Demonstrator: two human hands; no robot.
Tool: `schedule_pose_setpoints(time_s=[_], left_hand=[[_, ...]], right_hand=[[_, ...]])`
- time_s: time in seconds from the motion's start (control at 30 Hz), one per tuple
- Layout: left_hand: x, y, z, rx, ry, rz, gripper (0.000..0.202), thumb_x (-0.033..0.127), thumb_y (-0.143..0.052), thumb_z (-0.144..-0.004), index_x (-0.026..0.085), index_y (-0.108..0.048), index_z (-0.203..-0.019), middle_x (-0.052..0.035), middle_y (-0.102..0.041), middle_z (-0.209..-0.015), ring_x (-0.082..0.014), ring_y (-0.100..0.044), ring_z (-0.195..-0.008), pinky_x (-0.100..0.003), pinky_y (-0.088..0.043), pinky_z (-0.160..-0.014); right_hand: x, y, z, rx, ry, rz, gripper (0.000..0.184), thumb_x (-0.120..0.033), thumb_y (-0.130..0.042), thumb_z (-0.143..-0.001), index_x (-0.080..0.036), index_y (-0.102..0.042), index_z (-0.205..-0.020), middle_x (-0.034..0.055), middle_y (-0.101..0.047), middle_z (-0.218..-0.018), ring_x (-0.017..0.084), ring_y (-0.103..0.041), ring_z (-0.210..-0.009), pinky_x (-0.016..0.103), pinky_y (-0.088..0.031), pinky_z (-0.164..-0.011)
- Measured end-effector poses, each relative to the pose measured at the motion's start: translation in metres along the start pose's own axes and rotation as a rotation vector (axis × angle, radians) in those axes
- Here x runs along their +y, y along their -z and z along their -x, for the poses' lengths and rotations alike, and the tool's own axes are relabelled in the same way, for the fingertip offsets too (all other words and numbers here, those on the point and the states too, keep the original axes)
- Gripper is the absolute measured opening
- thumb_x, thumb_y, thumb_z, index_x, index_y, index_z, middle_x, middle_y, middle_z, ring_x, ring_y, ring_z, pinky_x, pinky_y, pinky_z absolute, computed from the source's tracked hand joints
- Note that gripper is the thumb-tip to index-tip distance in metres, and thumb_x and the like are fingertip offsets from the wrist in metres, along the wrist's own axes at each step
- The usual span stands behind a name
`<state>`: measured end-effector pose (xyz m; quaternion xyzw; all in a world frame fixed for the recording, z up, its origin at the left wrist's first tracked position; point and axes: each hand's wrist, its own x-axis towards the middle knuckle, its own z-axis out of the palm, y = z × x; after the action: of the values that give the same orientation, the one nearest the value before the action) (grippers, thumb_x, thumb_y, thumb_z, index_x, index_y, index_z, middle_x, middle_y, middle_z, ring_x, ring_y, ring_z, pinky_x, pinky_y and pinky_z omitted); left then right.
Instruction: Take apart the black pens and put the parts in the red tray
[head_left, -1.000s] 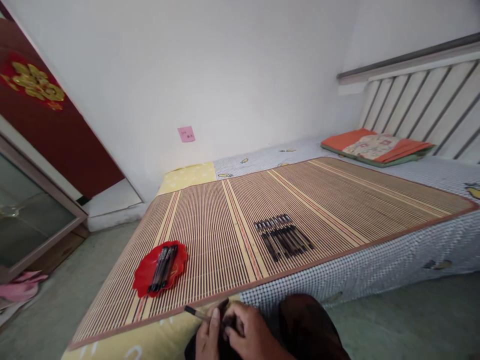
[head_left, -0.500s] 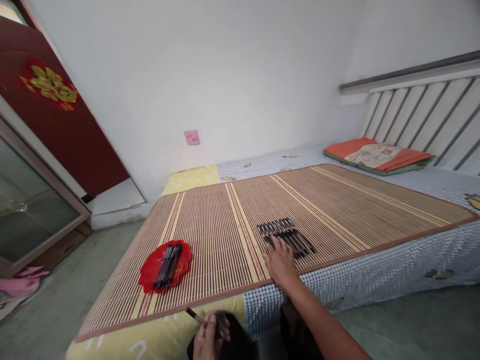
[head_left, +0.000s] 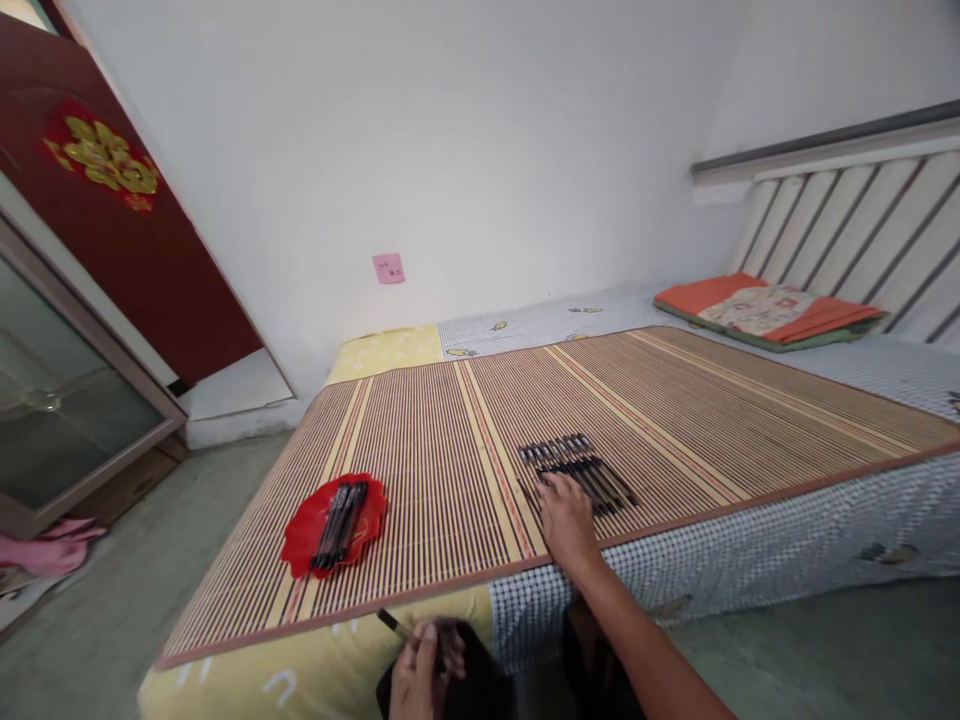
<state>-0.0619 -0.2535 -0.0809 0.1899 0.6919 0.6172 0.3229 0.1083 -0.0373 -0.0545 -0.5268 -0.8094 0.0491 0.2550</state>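
My left hand (head_left: 424, 665) is closed around a slim pen (head_left: 390, 622) above my lap, by the near edge of the bed. The pen's black end points up and left. My right hand (head_left: 568, 518) reaches over the mat, its fingers curled down on the left end of a row of dark pen barrels (head_left: 600, 485). A black pen end shows at its fingertips; the rest is hidden under the hand. Just behind the barrels lies a neat row of short dark caps (head_left: 555, 448). To the left, a red scalloped plate (head_left: 296, 530) holds several dark pens (head_left: 339, 525).
A striped bamboo mat (head_left: 420, 470) covers most of the bed. Folded orange and green cloth (head_left: 772, 310) lies at the back right, beside a white slatted headboard (head_left: 847, 230). A pink note (head_left: 388, 268) is on the wall. On the left stands a glass-panelled door (head_left: 60, 390).
My right hand's fingers have drawn closer together at the left end of the pen row. My left hand still holds its pen. The whole view has shifted slightly.
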Motion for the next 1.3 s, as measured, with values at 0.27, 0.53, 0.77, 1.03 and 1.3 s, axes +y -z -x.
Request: schedule_pose_setpoints(time_s=[0.27, 0.53, 0.77, 1.03, 1.3], left_hand=[[0.009, -0.007, 0.009, -0.082, 0.051, 0.198, 0.048, 0.067, -0.069, -0.070, 0.019, -0.070, -0.078, -0.0049, -0.066, -0.069, -0.0191, -0.057, -0.061, -0.029, -0.049, -0.060], [0.008, -0.005, 0.010, -0.143, -0.016, 0.129, 0.056, 0.073, -0.067, -0.069, 0.017, -0.069, -0.076, -0.0063, -0.066, -0.066, -0.0201, -0.056, -0.059, -0.030, -0.047, -0.057], [0.020, -0.013, -0.002, -0.185, 0.006, 0.161, 0.054, 0.065, -0.073, -0.070, 0.016, -0.071, -0.091, -0.0026, -0.063, -0.072, -0.0156, -0.055, -0.067, -0.024, -0.046, -0.063], [0.059, -0.042, 0.002, -0.386, 0.035, 0.209, 0.051, 0.058, -0.075, -0.073, 0.014, -0.071, -0.097, 0.0013, -0.058, -0.069, -0.0074, -0.040, -0.053, -0.019, -0.030, -0.049], [0.068, -0.037, 0.021, -0.440, 0.066, 0.281, 0.045, 0.054, -0.080, -0.069, 0.015, -0.056, -0.072, 0.0047, -0.051, -0.058, -0.0038, -0.028, -0.047, -0.020, -0.017, -0.046]], right_hand=[[-0.014, 0.010, -0.006, -0.197, -0.057, -0.032, 0.022, -0.025, -0.054, -0.093, -0.014, -0.069, -0.105, 0.0151, -0.067, -0.111, 0.027, -0.062, -0.104, 0.033, -0.043, -0.088], [-0.026, -0.005, -0.009, -0.226, -0.130, -0.239, 0.013, -0.014, -0.055, -0.086, -0.012, -0.068, -0.090, 0.0182, -0.071, -0.097, 0.027, -0.069, -0.088, 0.033, -0.045, -0.077], [-0.045, 0.003, 0.013, -0.214, -0.111, -0.700, 0.025, -0.036, -0.048, -0.090, -0.017, -0.064, -0.089, 0.0051, -0.069, -0.076, 0.019, -0.066, -0.070, 0.027, -0.050, -0.064], [-0.084, 0.032, 0.039, -0.293, -0.233, -1.391, 0.037, -0.054, -0.070, -0.075, -0.018, -0.062, -0.077, -0.0063, -0.047, -0.053, 0.009, -0.039, -0.045, 0.022, -0.034, -0.044], [-0.091, 0.060, 0.050, -0.318, -0.103, -1.317, 0.029, -0.046, -0.068, -0.080, -0.017, -0.065, -0.081, -0.0017, -0.055, -0.065, 0.010, -0.045, -0.054, 0.022, -0.034, -0.048]])
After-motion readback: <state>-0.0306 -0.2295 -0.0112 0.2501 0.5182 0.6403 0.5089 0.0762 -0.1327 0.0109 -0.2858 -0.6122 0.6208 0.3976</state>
